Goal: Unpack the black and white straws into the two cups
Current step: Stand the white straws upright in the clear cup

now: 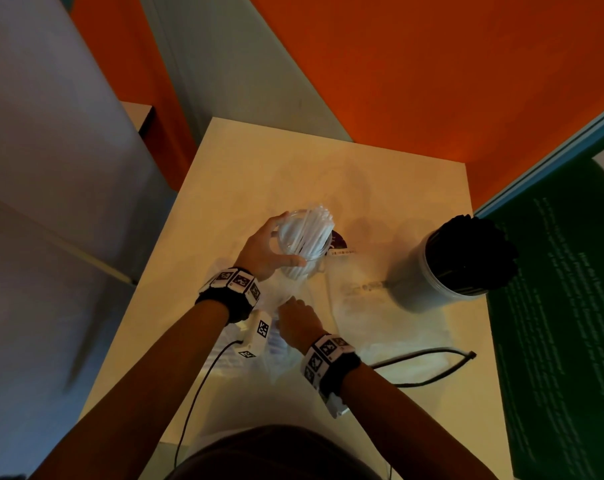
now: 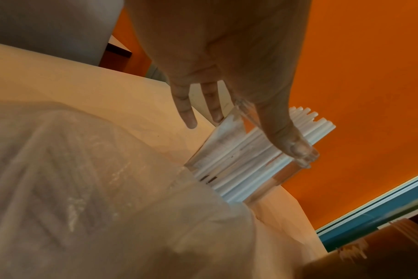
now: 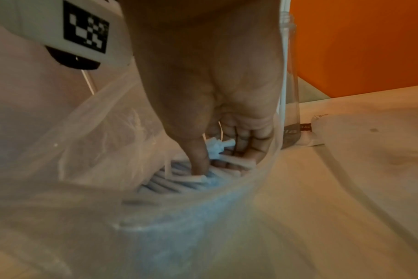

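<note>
My left hand grips a clear cup on the cream table, thumb on the near rim and fingers round the far side. The cup is packed with white straws that stick out above its rim. Just in front of it, my right hand reaches into a clear plastic bag, where thumb and fingers pinch a few white straws. More white straws lie in the bag beneath. To the right a white cup stands full of black straws.
A flattened, empty plastic bag lies between the two cups. A black cable curls across the table's near right. A dark green board borders the right edge. Orange floor surrounds the table.
</note>
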`<state>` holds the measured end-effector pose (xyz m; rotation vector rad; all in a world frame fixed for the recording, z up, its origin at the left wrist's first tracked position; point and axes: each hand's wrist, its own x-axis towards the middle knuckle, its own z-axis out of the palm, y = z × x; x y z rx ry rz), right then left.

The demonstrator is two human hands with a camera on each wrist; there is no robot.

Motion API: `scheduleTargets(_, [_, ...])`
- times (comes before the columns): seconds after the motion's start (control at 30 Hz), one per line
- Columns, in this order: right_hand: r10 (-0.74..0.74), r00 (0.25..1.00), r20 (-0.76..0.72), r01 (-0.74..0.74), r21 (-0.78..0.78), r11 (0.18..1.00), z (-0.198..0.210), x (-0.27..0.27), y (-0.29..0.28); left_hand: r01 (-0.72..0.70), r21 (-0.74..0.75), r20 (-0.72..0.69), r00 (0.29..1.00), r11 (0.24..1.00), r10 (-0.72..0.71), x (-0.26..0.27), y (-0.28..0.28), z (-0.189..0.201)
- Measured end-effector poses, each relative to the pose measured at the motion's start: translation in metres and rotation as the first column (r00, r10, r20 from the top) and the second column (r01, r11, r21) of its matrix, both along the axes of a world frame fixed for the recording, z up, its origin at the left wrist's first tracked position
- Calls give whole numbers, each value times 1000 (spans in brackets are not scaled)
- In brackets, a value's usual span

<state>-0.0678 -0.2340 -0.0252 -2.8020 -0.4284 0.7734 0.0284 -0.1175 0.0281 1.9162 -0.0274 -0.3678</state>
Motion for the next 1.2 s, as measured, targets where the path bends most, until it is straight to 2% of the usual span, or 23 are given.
scheduleTargets(0.2, [-14,998,-59,12,-27,1000,5,-1,0,1,24,5,1000,1000,-1,0,0,3])
scheduleTargets(0.67, [-34,996,-83,28,-69,997,18,-11,-4,9,59,30,999,998,-11,-2,-3,6])
scheduleTargets(0.73, [-40,990,-134,31,-62,998,27,-7,-6,17,69,34,999,997,-19,-2,-3,6])
scheduleTargets(0.83, [-69,956,-284,68,-15,998,50,2,-17,52,110,30,998,993,-56,-2,-4,9])
scheduleTargets(0.9, [-43,925,-377,42,-11,999,70,8,-28,87,166,44,994,982,-95,-3,-3,12])
scheduleTargets(0.97, [-45,905,-424,22,-59,998,90,13,-46,51,208,109,991,977,-75,-9,-3,15])
scheduleTargets(1.07, [-102,870,-482,59,-105,993,117,23,-73,-98,247,335,942,964,10,-30,-3,26])
scheduleTargets(1.13, [-107,879,-465,22,-185,983,135,31,-87,-13,270,426,899,963,-107,-49,-7,32])
scheduleTargets(1.2, [-122,871,-475,20,-213,977,154,38,-91,192,333,439,835,923,-332,-67,-16,31])
